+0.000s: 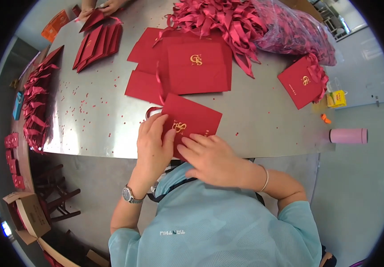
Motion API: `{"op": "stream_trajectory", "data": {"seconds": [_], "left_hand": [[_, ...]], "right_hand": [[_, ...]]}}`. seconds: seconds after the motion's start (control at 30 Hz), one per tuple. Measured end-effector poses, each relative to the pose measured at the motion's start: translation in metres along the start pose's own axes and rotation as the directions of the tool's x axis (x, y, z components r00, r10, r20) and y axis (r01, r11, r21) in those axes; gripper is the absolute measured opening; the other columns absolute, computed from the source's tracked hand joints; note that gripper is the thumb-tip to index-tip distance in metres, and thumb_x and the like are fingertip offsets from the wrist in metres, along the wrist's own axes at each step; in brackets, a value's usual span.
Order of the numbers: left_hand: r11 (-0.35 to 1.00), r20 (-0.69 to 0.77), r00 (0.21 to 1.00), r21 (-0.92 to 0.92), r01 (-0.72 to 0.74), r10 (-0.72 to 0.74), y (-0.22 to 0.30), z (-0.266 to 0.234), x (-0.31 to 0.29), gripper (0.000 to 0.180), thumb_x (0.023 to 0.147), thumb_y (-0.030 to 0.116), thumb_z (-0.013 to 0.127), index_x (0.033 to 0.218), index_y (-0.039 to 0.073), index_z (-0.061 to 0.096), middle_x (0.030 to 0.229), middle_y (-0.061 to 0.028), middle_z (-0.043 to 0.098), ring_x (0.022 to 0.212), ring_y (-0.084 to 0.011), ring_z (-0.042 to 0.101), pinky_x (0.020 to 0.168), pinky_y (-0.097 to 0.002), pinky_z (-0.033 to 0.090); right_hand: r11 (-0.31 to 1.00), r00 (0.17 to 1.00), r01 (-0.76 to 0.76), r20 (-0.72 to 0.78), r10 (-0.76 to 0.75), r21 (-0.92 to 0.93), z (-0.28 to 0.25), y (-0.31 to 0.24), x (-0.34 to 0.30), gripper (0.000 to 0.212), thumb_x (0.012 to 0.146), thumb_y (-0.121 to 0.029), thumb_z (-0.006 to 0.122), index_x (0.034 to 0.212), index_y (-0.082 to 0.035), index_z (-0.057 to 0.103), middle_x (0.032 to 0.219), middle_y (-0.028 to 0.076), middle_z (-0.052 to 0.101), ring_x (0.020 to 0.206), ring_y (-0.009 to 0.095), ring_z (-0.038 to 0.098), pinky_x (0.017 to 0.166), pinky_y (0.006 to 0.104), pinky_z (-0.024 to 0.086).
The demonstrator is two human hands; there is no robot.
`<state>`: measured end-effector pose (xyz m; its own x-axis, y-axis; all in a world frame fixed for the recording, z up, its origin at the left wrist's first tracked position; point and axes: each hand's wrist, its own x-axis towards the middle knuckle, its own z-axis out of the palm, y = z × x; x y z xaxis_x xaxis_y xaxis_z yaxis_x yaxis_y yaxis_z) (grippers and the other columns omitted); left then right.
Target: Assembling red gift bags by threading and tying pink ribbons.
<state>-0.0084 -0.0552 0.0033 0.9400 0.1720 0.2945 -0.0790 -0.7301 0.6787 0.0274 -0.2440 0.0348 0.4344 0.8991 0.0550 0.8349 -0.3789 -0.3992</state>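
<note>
A red paper gift bag (194, 114) with a gold monogram lies at the table's near edge, turned at an angle. My left hand (153, 141) grips its left edge, thumb on the front and fingers along the side. Across the lower part of the bag, the fingers of my right hand (210, 159) lie stretched out and flat, pressing on the paper. A red ribbon handle (153, 111) loops out at the bag's upper left. Just beyond it sits a stack of matching red bags (197, 73).
Loose red ribbons (218, 20) and a clear plastic bag of ribbons (294, 31) are at the back. Another person's hands (107, 8) handle a red bag at far left, beside standing bags (97, 46). A pink bottle (349, 135) is at right; red scraps dot the metal table (89, 129).
</note>
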Motion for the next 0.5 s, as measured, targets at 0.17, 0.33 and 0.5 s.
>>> {"op": "stream_trajectory", "data": {"seconds": [0.17, 0.33, 0.5], "left_hand": [[0.992, -0.049, 0.998, 0.122, 0.032, -0.026, -0.015, 0.01, 0.004, 0.043, 0.083, 0.007, 0.068, 0.121, -0.005, 0.055, 0.115, -0.0223, 0.061, 0.105, -0.0391, 0.057, 0.092, -0.0437, 0.047], [0.984, 0.04, 0.988, 0.105, 0.142, -0.147, -0.015, 0.007, 0.014, 0.04, 0.081, 0.007, 0.07, 0.119, -0.003, 0.059, 0.113, -0.0207, 0.063, 0.105, -0.0376, 0.058, 0.091, -0.0437, 0.047], [0.986, 0.208, 0.966, -0.04, 0.163, -0.151, -0.011, -0.009, 0.03, 0.038, 0.077, 0.003, 0.069, 0.114, 0.0, 0.062, 0.106, -0.0184, 0.066, 0.101, -0.0358, 0.061, 0.088, -0.0418, 0.05]], "right_hand": [[0.889, 0.837, -0.296, -0.353, 0.418, 0.349, -0.04, 0.101, 0.022, 0.031, 0.087, -0.012, 0.064, 0.116, -0.001, 0.064, 0.105, 0.02, 0.068, 0.098, 0.038, 0.065, 0.083, 0.0404, 0.053], [0.828, 0.775, -0.531, -0.498, 0.389, -0.18, -0.039, 0.213, 0.014, 0.033, 0.088, -0.008, 0.059, 0.12, -0.002, 0.059, 0.114, 0.022, 0.064, 0.094, 0.041, 0.063, 0.075, 0.0477, 0.052], [0.798, 0.759, -0.584, -0.449, 0.471, -0.15, -0.034, 0.194, 0.007, 0.032, 0.086, -0.004, 0.06, 0.118, -0.002, 0.06, 0.091, 0.019, 0.066, 0.079, 0.039, 0.064, 0.069, 0.047, 0.051]]}}
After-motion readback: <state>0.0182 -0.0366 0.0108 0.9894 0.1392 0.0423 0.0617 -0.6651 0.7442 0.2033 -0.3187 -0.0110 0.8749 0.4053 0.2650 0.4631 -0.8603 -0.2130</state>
